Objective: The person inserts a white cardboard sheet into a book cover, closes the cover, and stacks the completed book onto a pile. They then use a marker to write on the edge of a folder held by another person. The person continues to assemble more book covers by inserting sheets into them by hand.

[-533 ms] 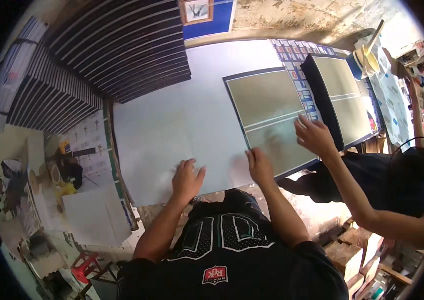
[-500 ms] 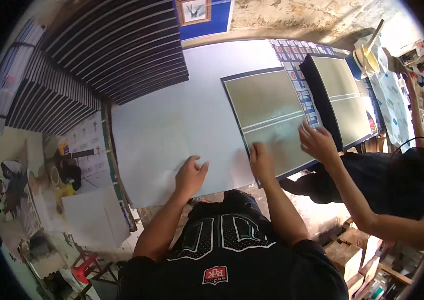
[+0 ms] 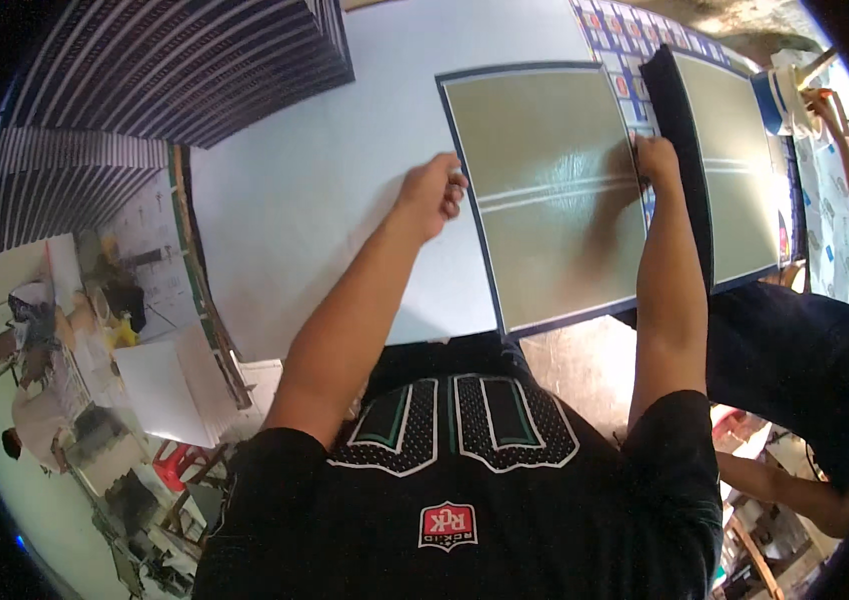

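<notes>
A flat cover [image 3: 545, 130] with shiny olive-grey faces, a dark border and two pale stripes across its middle lies on the white work surface [image 3: 345, 200]. My left hand [image 3: 431, 198] is at its left edge, the fingers curled in and the thumb side close to the border. Whether those fingers grip the edge I cannot tell for sure. On the opposite side my right hand [image 3: 657, 160] has its fingers closed at the cover's right edge; the fingertips are partly hidden.
Right of the cover rises a dark stack [image 3: 735, 130] topped by a similar olive cover. Beyond it, a co-worker's hand [image 3: 825, 110] is at a blue-and-white pot [image 3: 785, 100]. Tall striped stacks [image 3: 175, 70] stand at the left; a red stool [image 3: 177, 462] is below.
My left hand has moved up to the cover's left edge, my right hand across to its right edge. The co-worker's hand has left the cover. The whole view has shifted.
</notes>
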Demonstrator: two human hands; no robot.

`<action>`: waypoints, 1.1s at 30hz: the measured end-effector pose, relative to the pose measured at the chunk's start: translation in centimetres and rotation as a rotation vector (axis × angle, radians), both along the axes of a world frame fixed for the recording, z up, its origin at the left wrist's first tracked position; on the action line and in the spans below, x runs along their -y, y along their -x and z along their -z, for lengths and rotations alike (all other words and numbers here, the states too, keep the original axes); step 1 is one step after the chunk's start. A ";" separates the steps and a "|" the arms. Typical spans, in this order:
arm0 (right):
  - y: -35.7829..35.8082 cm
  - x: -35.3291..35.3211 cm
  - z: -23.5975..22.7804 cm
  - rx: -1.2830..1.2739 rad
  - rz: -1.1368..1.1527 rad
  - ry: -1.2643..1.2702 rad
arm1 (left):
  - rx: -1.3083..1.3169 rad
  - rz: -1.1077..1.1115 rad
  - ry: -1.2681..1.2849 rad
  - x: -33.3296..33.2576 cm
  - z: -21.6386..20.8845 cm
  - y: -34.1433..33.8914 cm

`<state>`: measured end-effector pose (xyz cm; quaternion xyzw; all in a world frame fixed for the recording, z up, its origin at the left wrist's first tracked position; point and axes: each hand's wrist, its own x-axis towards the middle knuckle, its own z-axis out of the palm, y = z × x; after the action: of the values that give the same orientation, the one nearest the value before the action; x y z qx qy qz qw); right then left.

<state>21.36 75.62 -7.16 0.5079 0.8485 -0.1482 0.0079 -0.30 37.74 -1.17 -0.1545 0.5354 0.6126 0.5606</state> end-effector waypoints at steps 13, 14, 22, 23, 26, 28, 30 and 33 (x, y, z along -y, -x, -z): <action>-0.1 9.3 -5.4 -0.463 0.053 0.739 | -0.367 0.046 0.097 4.9 0.2 2.0; 0.2 11.0 -5.7 -0.446 0.019 0.699 | -0.391 0.012 0.099 6.9 -0.2 2.7; 12.5 27.0 -7.3 -0.639 -0.066 0.695 | -0.574 -0.159 0.086 23.7 -0.1 11.4; 14.5 28.4 -7.2 -0.635 -0.076 0.714 | -0.575 -0.176 0.082 25.2 0.0 12.9; 19.0 31.4 -6.5 -0.666 -0.085 0.777 | -0.604 -0.234 0.156 27.9 -1.6 16.1; 21.0 33.0 -6.6 -0.639 -0.067 0.792 | -0.633 -0.218 0.179 29.3 -2.0 18.2; 22.2 33.9 -6.5 -0.618 -0.140 0.696 | -0.658 -0.199 0.210 30.3 -2.2 19.2; 22.5 34.1 -4.5 -0.632 -0.243 0.525 | -0.773 -0.136 0.332 30.8 -3.1 19.2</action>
<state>-1.13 41.49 -2.61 0.3145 0.7963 -0.5057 -0.1061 -19.45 6.90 1.90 -0.0366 0.7861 0.5666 0.2442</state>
